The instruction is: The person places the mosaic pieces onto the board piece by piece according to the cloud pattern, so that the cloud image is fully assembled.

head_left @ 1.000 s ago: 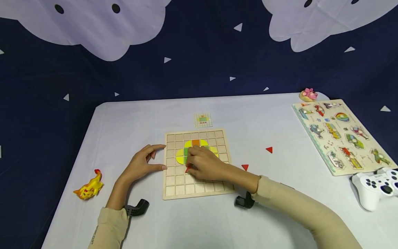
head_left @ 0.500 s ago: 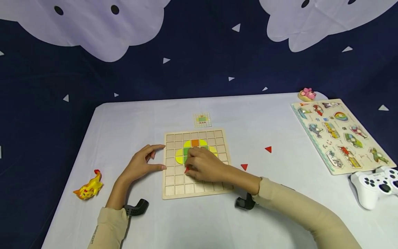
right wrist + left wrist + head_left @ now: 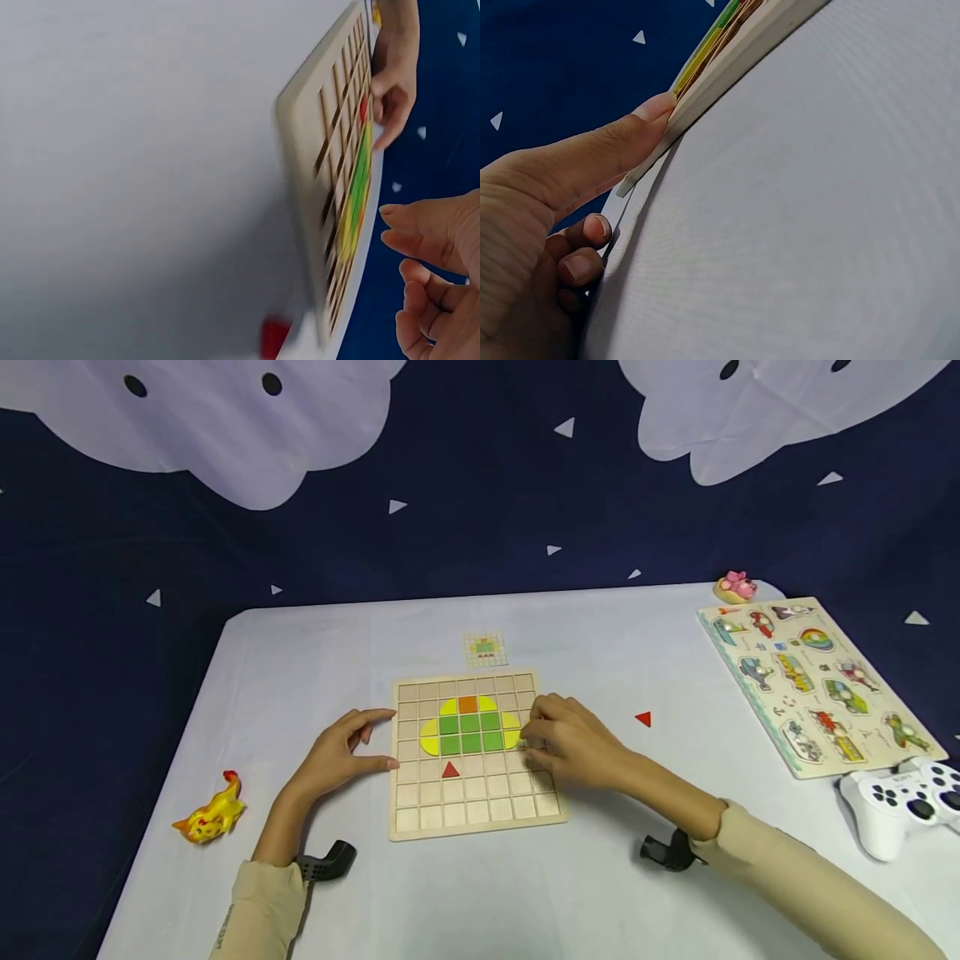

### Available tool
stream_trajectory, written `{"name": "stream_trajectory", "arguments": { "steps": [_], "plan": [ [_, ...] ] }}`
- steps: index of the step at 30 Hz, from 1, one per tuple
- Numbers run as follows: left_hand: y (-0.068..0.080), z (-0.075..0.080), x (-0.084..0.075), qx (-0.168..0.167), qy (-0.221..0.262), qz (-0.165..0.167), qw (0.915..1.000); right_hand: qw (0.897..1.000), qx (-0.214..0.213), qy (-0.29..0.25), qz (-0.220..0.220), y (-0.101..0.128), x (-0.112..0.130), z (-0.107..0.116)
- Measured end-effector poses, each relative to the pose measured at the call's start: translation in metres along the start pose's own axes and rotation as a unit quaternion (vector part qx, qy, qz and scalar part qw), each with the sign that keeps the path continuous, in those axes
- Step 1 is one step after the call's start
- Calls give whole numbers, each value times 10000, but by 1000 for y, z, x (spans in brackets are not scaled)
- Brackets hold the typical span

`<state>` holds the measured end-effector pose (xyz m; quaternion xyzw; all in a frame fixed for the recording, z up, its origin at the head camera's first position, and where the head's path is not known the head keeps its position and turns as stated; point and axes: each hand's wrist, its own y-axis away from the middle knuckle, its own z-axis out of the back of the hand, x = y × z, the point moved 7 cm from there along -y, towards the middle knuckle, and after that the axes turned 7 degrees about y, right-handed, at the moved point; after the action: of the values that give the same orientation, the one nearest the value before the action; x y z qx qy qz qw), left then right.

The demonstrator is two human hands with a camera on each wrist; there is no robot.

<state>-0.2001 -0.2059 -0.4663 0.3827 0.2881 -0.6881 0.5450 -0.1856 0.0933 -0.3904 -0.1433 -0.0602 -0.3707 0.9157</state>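
The right hand (image 3: 573, 745), fingers loosely curled and empty, has slid off to the board's (image 3: 474, 822) right edge, leaving the red triangle (image 3: 450, 769) seated in its square.

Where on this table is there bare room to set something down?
Free: the cloth between the grid board and the near edge, and the far strip behind the small pattern card. Crowded: the right side, with vehicle puzzle and white controller; both hands flank the board.
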Motion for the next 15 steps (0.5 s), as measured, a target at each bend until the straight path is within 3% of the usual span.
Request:
{"name": "stream_trajectory", "arguments": {
  "steps": [8, 15],
  "plan": [
    [0, 0, -1, 3, 52, -39, 10000, 9988, 94, 372, -300, 40, -31, 8],
    [0, 0, -3, -2, 48, 7, 10000, 9966, -258, 655, -435, 63, -46, 10]
  ]
}}
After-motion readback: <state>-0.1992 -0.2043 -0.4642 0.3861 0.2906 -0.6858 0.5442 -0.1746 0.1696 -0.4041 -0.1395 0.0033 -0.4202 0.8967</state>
